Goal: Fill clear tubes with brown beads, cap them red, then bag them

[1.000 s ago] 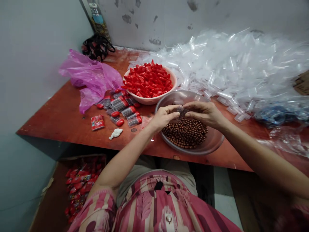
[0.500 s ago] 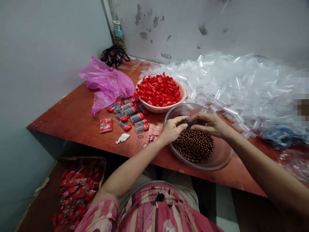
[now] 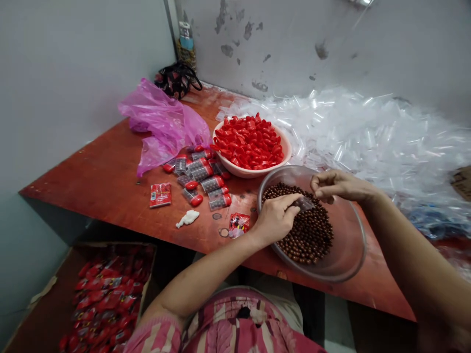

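Note:
My left hand (image 3: 276,218) reaches over the near left side of a clear plastic bowl (image 3: 348,245). Its fingers are closed on a small clear plastic tube (image 3: 305,203), tilted above the brown balls (image 3: 307,242) in the bowl. My right hand (image 3: 339,186) hangs above the bowl's far right part, thumb and fingers curled together. Whatever is in its fingertips, if anything, I cannot make out. A small gap separates the two hands.
Behind the clear bowl is a pale bowl (image 3: 241,171) heaped with red caps (image 3: 250,142). Filled red-capped tubes (image 3: 211,184), a pink bag (image 3: 165,120), red packets (image 3: 160,195) and white tissue (image 3: 187,218) lie left. Clear tubes (image 3: 368,132) pile up behind; an open box (image 3: 147,289) stands below.
My hands have separated: the right hand has drawn back to the right, while the left keeps the tube, now lower over the balls. The view has shifted slightly.

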Demonstrator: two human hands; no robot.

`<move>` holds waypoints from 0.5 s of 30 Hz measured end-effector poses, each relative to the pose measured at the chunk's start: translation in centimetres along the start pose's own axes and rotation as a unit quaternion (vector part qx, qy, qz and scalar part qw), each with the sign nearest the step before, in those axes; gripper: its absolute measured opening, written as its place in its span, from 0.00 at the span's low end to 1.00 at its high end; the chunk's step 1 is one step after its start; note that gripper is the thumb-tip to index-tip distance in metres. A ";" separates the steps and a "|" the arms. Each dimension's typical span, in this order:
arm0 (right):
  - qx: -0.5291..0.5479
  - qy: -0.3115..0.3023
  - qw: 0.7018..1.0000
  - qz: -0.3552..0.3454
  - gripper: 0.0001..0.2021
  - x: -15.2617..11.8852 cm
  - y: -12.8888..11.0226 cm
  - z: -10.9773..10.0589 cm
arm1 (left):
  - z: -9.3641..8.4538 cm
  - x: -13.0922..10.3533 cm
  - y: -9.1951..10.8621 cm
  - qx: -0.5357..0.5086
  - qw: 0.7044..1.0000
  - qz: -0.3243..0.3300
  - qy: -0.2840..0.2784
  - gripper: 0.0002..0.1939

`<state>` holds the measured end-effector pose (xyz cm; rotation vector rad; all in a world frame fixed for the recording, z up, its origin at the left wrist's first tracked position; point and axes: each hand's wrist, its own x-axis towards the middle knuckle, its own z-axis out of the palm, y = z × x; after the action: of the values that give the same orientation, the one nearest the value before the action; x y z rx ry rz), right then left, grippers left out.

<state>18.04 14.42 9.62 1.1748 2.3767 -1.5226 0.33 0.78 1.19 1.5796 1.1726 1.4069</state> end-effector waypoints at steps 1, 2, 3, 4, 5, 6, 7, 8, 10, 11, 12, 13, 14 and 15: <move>-0.033 0.032 0.999 0.006 0.20 1.1 0.0 -0.5 | 0.0 0.0 0.0 -0.009 1.000 -0.003 0.008 0.16; -0.080 0.077 0.994 0.005 0.20 2.4 -0.2 -1.0 | -0.1 0.0 -0.1 -0.019 1.000 -0.006 0.013 0.16; -0.134 0.130 0.983 -0.001 0.19 3.9 -0.4 -1.3 | -0.1 0.0 -0.1 -0.028 0.999 -0.009 0.017 0.16; -0.188 0.188 0.964 -0.018 0.18 5.6 -0.6 -1.4 | -0.2 0.1 -0.1 -0.036 0.999 -0.013 0.018 0.16; -0.232 0.233 0.944 -0.038 0.16 7.4 -0.9 -1.5 | -0.2 0.1 -0.1 -0.043 0.999 -0.019 0.018 0.16; -0.274 0.255 0.926 -0.053 0.13 9.3 -1.2 -1.4 | -0.3 0.1 -0.1 -0.049 0.998 -0.025 0.019 0.16; -0.322 0.261 0.908 -0.059 0.12 11.2 -1.5 -1.2 | -0.3 0.1 -0.1 -0.052 0.998 -0.031 0.019 0.16; -0.370 0.253 0.892 -0.052 0.12 13.0 -1.7 -0.9 | -0.4 0.2 0.0 -0.052 0.998 -0.035 0.019 0.16; -0.422 0.237 0.875 -0.031 0.14 16.1 -1.8 -0.3 | -0.5 0.2 0.1 -0.048 0.998 -0.039 0.018 0.16; -0.432 0.231 0.871 -0.019 0.15 17.2 -1.7 0.0 | -0.5 0.2 0.1 -0.045 0.998 -0.039 0.017 0.16; -0.435 0.228 0.871 -0.009 0.15 18.1 -1.6 0.2 | -0.5 0.2 0.2 -0.043 0.998 -0.040 0.017 0.15; -0.434 0.227 0.872 -0.001 0.15 18.7 -1.5 0.3 | -0.5 0.2 0.2 -0.043 0.998 -0.041 0.016 0.15; -0.437 0.225 0.871 0.008 0.16 19.0 -1.4 0.4 | -0.5 0.2 0.2 -0.043 0.998 -0.041 0.016 0.15; -0.438 0.225 0.870 0.013 0.16 19.1 -1.2 0.3 | -0.5 0.2 0.2 -0.043 0.998 -0.041 0.017 0.15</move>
<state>3.76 24.50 1.80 1.3454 2.7576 -0.0178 -0.14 0.90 1.51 1.4379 1.1679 1.4154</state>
